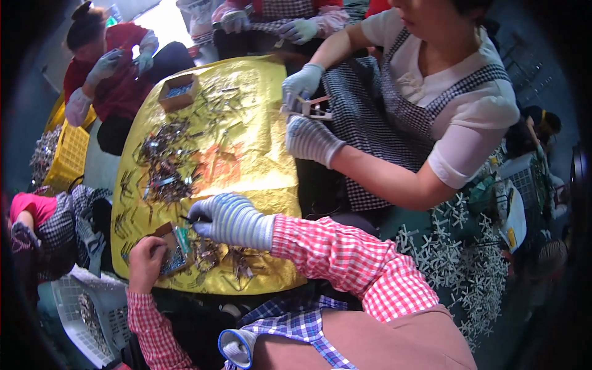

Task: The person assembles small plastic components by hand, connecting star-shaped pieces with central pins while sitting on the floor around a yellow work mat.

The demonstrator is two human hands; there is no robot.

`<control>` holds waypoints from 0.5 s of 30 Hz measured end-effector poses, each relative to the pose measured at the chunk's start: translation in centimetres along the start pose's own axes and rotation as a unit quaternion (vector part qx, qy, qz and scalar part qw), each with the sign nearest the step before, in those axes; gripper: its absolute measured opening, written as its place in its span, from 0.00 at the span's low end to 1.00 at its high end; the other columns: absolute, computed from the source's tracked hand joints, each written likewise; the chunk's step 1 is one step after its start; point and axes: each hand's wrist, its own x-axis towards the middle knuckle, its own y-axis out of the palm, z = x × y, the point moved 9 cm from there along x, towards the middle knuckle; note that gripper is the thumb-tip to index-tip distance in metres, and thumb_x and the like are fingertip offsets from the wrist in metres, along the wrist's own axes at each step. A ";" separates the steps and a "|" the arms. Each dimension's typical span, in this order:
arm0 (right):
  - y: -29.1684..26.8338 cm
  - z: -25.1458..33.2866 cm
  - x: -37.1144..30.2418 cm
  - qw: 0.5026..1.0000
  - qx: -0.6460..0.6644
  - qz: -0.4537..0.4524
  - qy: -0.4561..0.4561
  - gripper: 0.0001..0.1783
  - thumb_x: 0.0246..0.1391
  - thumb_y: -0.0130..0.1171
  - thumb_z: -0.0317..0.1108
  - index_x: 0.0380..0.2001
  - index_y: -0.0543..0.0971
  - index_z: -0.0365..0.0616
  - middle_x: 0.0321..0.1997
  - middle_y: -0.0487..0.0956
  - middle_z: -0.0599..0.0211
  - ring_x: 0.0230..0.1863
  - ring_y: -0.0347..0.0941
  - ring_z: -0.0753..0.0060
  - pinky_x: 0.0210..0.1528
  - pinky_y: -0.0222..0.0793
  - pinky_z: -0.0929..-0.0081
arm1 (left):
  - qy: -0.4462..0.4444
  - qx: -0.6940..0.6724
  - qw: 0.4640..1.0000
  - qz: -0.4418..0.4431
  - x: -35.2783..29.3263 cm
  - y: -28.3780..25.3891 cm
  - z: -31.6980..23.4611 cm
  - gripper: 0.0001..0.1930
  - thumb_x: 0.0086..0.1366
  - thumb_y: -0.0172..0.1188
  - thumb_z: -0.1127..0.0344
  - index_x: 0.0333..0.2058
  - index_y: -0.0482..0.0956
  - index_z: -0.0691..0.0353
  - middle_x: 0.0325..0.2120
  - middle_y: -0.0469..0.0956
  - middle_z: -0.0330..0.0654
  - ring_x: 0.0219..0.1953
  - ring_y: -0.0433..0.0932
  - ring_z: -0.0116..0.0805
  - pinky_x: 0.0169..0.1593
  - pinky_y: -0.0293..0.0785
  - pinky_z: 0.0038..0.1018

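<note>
Far left: yellow plastic lattice crate (pixel 71 151). Left hand (pixel 147 262): bare, fingers curled at left edge of small brown cardboard box (pixel 165 230) of tiny blue pieces (pixel 173 261); cannot tell if gripping. Box near close edge of yellow-covered table (pixel 271 145). Right hand (pixel 233 221): blue-grey striped knit glove, fingers bent, beside box; grip cannot be told. Farther right: co-worker's gloved hands (pixel 313 137) hold white frame-shaped part (pixel 318 111).

On my feed the counter (pixel 271 92) shines yellow, with an orange-red patch (pixel 219 166) near its middle. I make out blue small pieces (pixel 174 256) in the brown near box (pixel 164 230). The right hand (pixel 233 220) wears blue-grey with paler stripes, and both sleeves (pixel 345 253) are red-and-white gingham. To the far right I see a black-and-white checked apron (pixel 364 135); at the left, a yellow basket (pixel 71 151); at the right, white cross-shaped pieces (pixel 468 265).
</note>
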 end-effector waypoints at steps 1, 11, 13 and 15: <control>-0.5 0.1 -0.3 1.000 -0.002 -0.011 0.005 0.16 0.52 0.61 0.43 0.42 0.82 0.49 0.34 0.83 0.56 0.37 0.81 0.53 0.42 0.75 0.61 | -0.047 -0.025 0.999 0.000 0.1 -0.2 0.1 0.04 0.57 0.61 0.76 0.33 0.79 0.68 0.27 0.78 0.44 0.28 0.78 0.33 0.33 0.73 0.27; 2.1 0.9 1.9 0.997 0.060 -0.033 -0.021 0.14 0.40 0.63 0.39 0.35 0.85 0.54 0.33 0.84 0.58 0.38 0.80 0.52 0.41 0.76 0.59 | -0.108 -0.260 0.960 0.003 -1.9 0.5 -1.6 0.11 0.67 0.61 0.70 0.46 0.77 0.63 0.33 0.76 0.37 0.31 0.71 0.23 0.33 0.70 0.20; 1.9 1.1 1.7 0.997 0.059 -0.040 -0.018 0.13 0.39 0.63 0.38 0.33 0.86 0.52 0.33 0.84 0.57 0.38 0.81 0.52 0.42 0.76 0.60 | -0.105 -0.293 0.950 0.002 -1.4 1.6 -2.5 0.08 0.67 0.60 0.71 0.44 0.77 0.63 0.31 0.75 0.36 0.29 0.70 0.24 0.32 0.69 0.20; 2.3 2.1 1.8 0.998 0.037 -0.050 -0.017 0.12 0.39 0.63 0.38 0.29 0.86 0.50 0.30 0.83 0.55 0.36 0.81 0.50 0.41 0.76 0.60 | -0.110 -0.324 0.940 -0.011 -1.7 1.7 -3.7 0.05 0.67 0.59 0.72 0.41 0.76 0.62 0.29 0.74 0.36 0.28 0.69 0.24 0.31 0.68 0.20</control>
